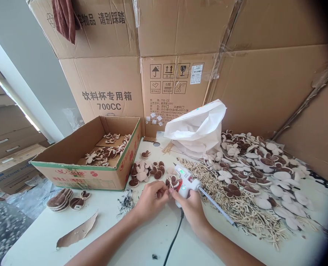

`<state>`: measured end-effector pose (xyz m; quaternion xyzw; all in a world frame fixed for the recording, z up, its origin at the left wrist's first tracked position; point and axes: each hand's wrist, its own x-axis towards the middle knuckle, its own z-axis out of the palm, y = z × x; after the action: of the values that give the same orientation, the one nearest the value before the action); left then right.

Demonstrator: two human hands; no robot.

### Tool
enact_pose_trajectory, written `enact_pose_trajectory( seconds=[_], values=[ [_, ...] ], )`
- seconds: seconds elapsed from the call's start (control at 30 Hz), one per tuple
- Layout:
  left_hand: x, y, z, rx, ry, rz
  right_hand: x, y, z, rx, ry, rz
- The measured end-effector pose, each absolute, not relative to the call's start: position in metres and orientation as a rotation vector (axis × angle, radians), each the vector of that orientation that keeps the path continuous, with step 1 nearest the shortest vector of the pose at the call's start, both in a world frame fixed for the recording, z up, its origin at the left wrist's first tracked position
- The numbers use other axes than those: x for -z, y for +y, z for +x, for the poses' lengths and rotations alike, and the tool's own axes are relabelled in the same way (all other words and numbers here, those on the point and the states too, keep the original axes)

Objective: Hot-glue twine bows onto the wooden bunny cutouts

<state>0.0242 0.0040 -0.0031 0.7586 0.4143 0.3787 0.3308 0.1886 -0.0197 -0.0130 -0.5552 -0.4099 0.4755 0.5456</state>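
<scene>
Left hand [152,197] pinches a small brown plush piece [172,181] with beige cord; right hand [193,208], close by, grips a white plastic glue gun [186,183], nozzle [175,164] best kept off skin.

A pale table [136,244] carries an open cardboard box [80,181] on its far left. Near the box's front lie brown fuzzy pieces [60,199] and a torn strip of cardboard [77,232]. Right of the box sits a cluster of brown and pale pieces [141,171]. A white bag [197,133] stands at the far middle, with a pile of short beige strings [236,207] and a heap of brown and cream shapes [258,166] spread across the right.
</scene>
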Motion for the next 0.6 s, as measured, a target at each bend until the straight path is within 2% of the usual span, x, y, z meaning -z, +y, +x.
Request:
enact_pose_trajectory(
  seconds=[0.6],
  values=[
    [-0.0021, -0.0002, 0.0220, -1.024, 1.199, 2.109, 0.0156, -0.0201, 0.1880, -1.095, -0.958, -1.320]
  ],
)
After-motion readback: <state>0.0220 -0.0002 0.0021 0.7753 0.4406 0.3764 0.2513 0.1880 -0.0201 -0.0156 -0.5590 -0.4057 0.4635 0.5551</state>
